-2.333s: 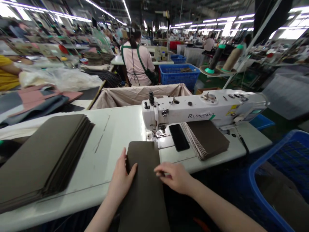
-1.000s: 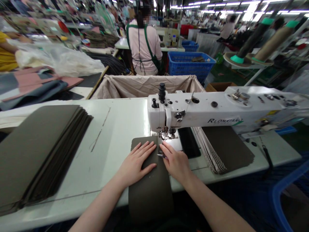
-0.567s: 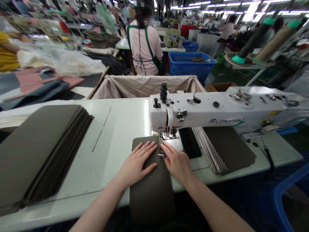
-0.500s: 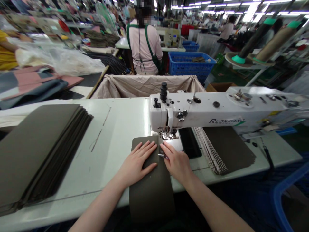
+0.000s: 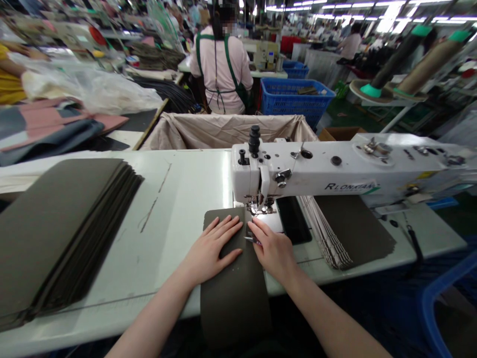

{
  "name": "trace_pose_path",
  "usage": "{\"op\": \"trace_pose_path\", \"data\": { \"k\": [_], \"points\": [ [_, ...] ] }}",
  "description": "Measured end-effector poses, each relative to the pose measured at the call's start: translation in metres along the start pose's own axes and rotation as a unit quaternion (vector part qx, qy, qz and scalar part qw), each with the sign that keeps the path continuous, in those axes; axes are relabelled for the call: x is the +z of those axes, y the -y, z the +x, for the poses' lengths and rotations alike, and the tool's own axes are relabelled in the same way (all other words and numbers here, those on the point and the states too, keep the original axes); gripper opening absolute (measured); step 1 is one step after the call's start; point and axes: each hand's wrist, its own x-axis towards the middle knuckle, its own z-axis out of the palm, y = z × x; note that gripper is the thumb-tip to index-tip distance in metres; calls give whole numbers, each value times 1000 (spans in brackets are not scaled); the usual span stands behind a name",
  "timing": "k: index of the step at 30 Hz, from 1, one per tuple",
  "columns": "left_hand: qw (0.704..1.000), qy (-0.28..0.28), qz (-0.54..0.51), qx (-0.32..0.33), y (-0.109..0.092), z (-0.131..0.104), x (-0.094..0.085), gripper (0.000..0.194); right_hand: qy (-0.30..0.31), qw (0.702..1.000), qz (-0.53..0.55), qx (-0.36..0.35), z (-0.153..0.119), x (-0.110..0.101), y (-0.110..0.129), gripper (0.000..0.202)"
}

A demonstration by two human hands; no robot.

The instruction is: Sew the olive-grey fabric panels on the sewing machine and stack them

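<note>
The left hand (image 5: 213, 252) lies palm down with fingers spread, pressing on a dark olive panel (image 5: 234, 303) and gripping nothing. The right hand (image 5: 275, 252) is curled closed around a small pointed tool (image 5: 249, 239), tip showing, with its fingertips at the panel's right edge. The panel lies across the near edge of the tabletop (image 5: 175, 199), its lower part hanging over; its far end reaches the presser foot (image 5: 260, 208), though contact there cannot be told. Above stands the white sewing machine (image 5: 298, 174), lettered "RLONXIAN", the last character crossed by a green slash; a yellow sticker (image 5: 424, 175) farther along is too blurred to read. Leftward, a broad strip of tabletop, marked by dark scratches, runs from the panel to a tall stack of olive pieces (image 5: 74, 209) at the left end, reaching the near edge. Rightward the room is tighter: a black phone (image 5: 293, 221) lies just beside the right hand, then a second stack (image 5: 354, 231) sits partly under the machine arm. Beyond the far edge stands a cloth-lined bin (image 5: 223, 130).
</note>
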Motion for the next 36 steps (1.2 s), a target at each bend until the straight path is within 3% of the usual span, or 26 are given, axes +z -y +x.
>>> {"op": "trace_pose_path", "data": {
  "k": [36],
  "points": [
    [999,-15,-37,-11,-1,-1,-5,49,-3,1000,1,-1,0,-2,1,51]
  ]
}}
